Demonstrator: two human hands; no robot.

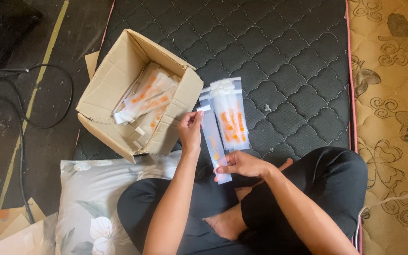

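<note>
While I sit cross-legged on the black quilted mattress [279, 42], I have one long clear plastic sleeve [213, 141] with orange print stretched between both hands, just right of the cardboard box [119, 80]. Left hand [191, 131] pinches the sleeve's top end by the white flap, fingers narrow and closed on it. Right hand [242, 164] grips the lower end, fingers wrapped around the edge, thumb on top.

Step in hand, as I read it: handling a single sleeve near its flap end, sealing or checking it; can't tell which.

Stack of like sleeves [230, 115] lies on the mattress just right of the box, touching the one I hold along its right edge. More sleeves [145, 97] sit loose inside the box, which is open and tipped toward me. Floral pillow [95, 198] is below the box, against my left knee.

Next move, my guess: needs a flat, aligned sleeve and a clean lay-down onto the stack without skewing it. Film looks thin and slippery, so a light pinch, no creasing.
</note>
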